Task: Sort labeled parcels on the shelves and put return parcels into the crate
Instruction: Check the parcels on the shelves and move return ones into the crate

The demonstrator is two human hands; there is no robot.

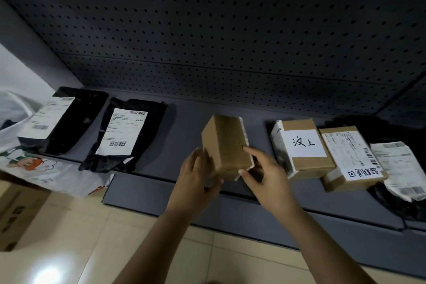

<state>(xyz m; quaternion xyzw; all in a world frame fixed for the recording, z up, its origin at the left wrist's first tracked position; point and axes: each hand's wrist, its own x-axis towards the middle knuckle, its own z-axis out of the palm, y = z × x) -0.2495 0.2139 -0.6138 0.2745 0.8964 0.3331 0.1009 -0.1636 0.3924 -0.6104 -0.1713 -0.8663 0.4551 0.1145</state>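
Note:
A small brown cardboard box (227,145) is held over the middle of the dark shelf (182,136), tilted, with its label on the side turned away. My left hand (198,173) grips its lower left corner. My right hand (265,168) pinches its right edge with thumb and forefinger. To the right lie a box with a handwritten white label (304,145) and a box with a shipping label and a handwritten tag (348,159).
Two black mailer bags (129,134) (64,122) with white labels lie on the shelf's left. A grey-white labelled bag (398,168) lies at the far right. A printed white bag (46,168) and a cardboard carton (18,210) sit on the tiled floor at left. Pegboard backs the shelf.

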